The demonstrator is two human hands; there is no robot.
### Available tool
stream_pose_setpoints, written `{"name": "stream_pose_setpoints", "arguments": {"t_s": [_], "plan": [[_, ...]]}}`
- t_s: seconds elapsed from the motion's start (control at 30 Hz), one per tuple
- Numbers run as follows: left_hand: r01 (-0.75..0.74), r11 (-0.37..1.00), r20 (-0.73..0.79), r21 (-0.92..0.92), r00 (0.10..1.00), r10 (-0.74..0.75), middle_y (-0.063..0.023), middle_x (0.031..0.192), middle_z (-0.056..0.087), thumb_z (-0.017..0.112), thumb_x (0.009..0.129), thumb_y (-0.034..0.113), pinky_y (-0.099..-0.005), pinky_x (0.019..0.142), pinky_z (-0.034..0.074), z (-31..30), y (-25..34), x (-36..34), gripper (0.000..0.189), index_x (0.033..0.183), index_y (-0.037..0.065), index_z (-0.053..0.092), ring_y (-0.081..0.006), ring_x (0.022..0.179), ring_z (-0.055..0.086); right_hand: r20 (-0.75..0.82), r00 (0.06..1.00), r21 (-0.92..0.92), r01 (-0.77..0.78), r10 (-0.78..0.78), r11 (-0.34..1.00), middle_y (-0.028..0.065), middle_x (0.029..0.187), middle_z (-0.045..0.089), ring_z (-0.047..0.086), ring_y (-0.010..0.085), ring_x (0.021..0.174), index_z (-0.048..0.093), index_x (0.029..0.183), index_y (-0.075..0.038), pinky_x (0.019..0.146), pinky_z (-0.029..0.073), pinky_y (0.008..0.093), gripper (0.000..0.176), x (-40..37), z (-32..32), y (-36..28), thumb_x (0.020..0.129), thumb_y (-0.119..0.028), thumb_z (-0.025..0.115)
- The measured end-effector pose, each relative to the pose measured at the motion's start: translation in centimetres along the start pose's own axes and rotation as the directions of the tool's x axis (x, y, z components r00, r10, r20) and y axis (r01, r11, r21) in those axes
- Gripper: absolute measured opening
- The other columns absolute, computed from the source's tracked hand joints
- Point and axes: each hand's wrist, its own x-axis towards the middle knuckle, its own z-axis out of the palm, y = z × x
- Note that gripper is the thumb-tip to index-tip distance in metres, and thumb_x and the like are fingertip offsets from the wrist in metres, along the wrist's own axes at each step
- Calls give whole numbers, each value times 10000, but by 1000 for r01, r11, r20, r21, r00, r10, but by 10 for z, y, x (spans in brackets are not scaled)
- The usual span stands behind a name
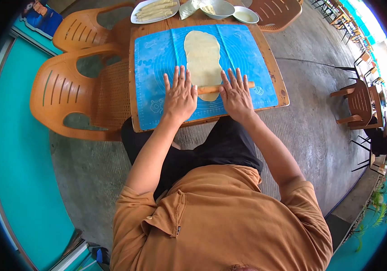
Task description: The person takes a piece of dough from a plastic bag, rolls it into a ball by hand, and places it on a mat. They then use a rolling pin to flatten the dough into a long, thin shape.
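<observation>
A long flat sheet of pale dough (202,54) lies on the blue mat (252,58), its length running away from me. Across its near end rests a wooden rolling pin (209,90). My left hand (181,95) lies flat over the pin's left end, fingers stretched out and pointing away from me. Over the right part of the pin is my right hand (237,94), also flat with fingers spread, and the pin's tip sticks out beyond it. Both palms touch the pin without wrapping round it. The dough's near edge shows between the hands.
At the table's far edge stand a white plate with dough strips (154,11), a plastic bag (189,8), a white bowl (217,9) and a smaller bowl (245,15). Orange chairs (71,92) stand left of the wooden table (278,86); another chair (274,13) is behind it.
</observation>
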Motion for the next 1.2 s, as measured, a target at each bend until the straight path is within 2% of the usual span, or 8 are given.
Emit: {"name": "stream_pose_setpoints", "arguments": {"t_s": [0.17,0.4,0.6,0.67,0.97,1.0,1.1,1.2], "plan": [[14,999,87,32,996,-17,-240,1721,208,243,1128,369,-572,1304,1,-5,7,-15,663,1602,-91,294,-335,1631,85,-11,1000,-2,3,-3,1000,215,1630,411,268,427,1565,407,1600,-61,1286,181,565,560,-14,-9,-4,1112,-334,429],[-22,999,68,36,998,19,-258,1717,195,239,1128,374,-556,1311,8,-9,11,-32,680,1596,-117,273,-356,1627,81,33,999,-14,0,0,1000,186,1651,395,265,395,1575,391,1611,-76,1296,183,537,562,-33,-20,-8,1098,-296,457],[-42,998,177,-52,983,51,-297,1711,159,309,1109,336,-554,1315,17,-16,14,-46,681,1593,-139,245,-378,1626,59,53,999,8,10,-10,1000,186,1645,403,291,401,1563,396,1608,-85,1291,200,537,568,-43,-27,-7,1077,-255,507],[-84,995,106,-59,990,90,-290,1707,183,379,1106,299,-556,1313,68,-16,13,-52,658,1578,-146,266,-391,1619,96,59,998,0,10,-10,1000,185,1641,410,305,399,1557,403,1604,-88,1289,208,537,565,-48,-32,-10,1073,-245,515],[-127,988,119,-89,983,137,-270,1708,196,422,1092,240,-526,1320,116,-25,17,-69,627,1593,-108,276,-378,1615,130,1,999,22,52,-52,998,123,1550,541,427,371,1491,556,1493,-90,1268,255,558,477,-61,-35,-8,1031,-201,598],[-141,981,48,-132,988,148,-239,1670,322,479,1074,175,-541,1316,140,-25,17,-72,557,1557,-82,376,-356,1597,222,-30,998,43,64,-63,997,110,1521,572,459,357,1471,597,1451,-91,1262,261,567,443,-60,-35,-7,1020,-193,619],[-173,968,26,-183,983,180,-189,1557,512,549,1036,81,-558,1309,165,-28,8,-72,445,1462,-41,515,-315,1556,343,-59,994,97,101,-95,990,88,1391,652,554,323,1367,658,1344,-101,1237,296,571,364,-54,-42,-3,985,-161,668],[-193,951,-17,-241,981,195,-159,1441,628,525,999,0,-579,1299,187,-34,7,-72,348,1337,-30,602,-294,1508,437,-31,993,178,113,-110,977,68,1236,681,604,299,1248,690,1255,-108,1220,310,573,310,-47,-48,-1,948,-136,711]]}}
